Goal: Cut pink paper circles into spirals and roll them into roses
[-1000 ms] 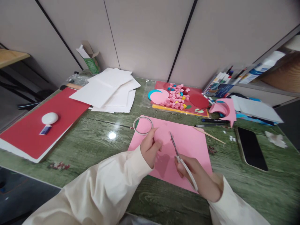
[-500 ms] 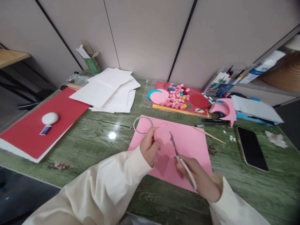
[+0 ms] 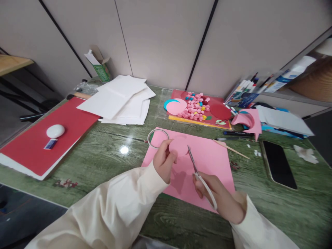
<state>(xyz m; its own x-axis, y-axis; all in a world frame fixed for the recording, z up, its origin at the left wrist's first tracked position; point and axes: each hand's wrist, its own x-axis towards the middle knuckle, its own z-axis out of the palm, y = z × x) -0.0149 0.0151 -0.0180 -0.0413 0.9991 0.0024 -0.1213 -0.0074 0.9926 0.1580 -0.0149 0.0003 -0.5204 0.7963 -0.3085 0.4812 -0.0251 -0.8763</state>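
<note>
My left hand [image 3: 165, 159] pinches a pink paper circle [image 3: 178, 146] by its left edge, thumb on top. In my right hand [image 3: 211, 188] is a pair of scissors [image 3: 198, 173] with pale handles, the blades pointing up and left to the circle's right edge. Whether the blades touch the paper I cannot tell. Beneath both hands lies a pink sheet [image 3: 212, 159], with a shadow cast on it. A roll of tape [image 3: 148, 139] rests over the sheet's upper left corner, and a thin wooden stick [image 3: 233, 150] crosses its right edge.
Red sheets [image 3: 33, 152] at left carry a white oval object [image 3: 55, 131] and an eraser [image 3: 51, 143]. White papers [image 3: 114, 100] lie behind. At the back, a plastic sleeve [image 3: 220, 110] bears pink pieces. A phone [image 3: 278, 164], pink scraps [image 3: 255, 121] and pens [image 3: 236, 133] are at right.
The pink circle and my left hand have shifted slightly left, and the circle appears turned a little. My right hand and the scissors stay almost in place.
</note>
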